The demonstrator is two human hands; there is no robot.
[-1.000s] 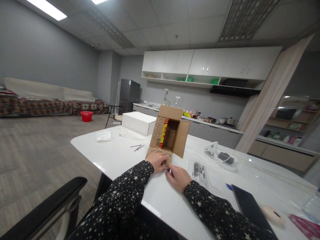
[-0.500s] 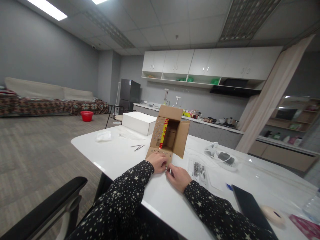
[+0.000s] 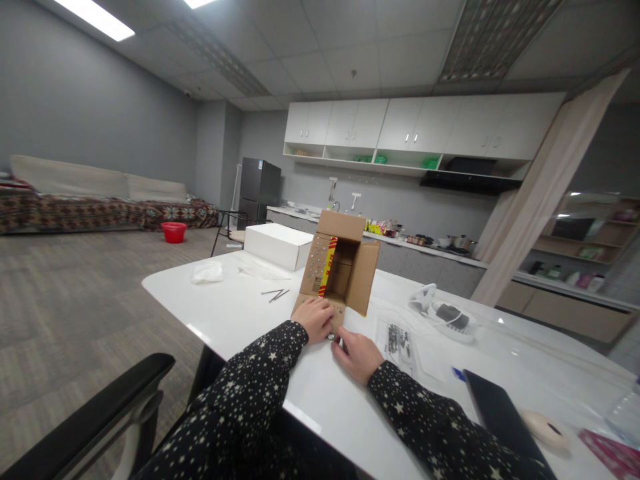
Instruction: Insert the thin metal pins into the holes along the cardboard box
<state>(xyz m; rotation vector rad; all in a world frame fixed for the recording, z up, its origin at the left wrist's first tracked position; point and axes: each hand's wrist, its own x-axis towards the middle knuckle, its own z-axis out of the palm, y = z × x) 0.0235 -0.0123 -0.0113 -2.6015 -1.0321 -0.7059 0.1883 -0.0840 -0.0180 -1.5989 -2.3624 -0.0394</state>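
Note:
A cardboard box stands on the white table with its flaps spread and its opening facing me. Small metal pieces dot its left side and front flap, and yellow and red tape runs along one edge. My left hand lies over the front flap, fingers curled down and pressed on it. Just right of it, my right hand is closed in a pinch at the flap's near edge. A small shiny metal piece shows at its fingertips; its kind is too small to tell. Right of that hand lies a clear tray of dark metal parts.
A white box stands behind on the left, near crumpled white plastic and thin metal rods. To the right are a white corded device, a dark tablet-like slab and a beige rounded object. A chair armrest is lower left.
My left hand has shifted slightly up the flap, away from me. My right hand stays nearly in place, with a little more of the shiny metal piece showing.

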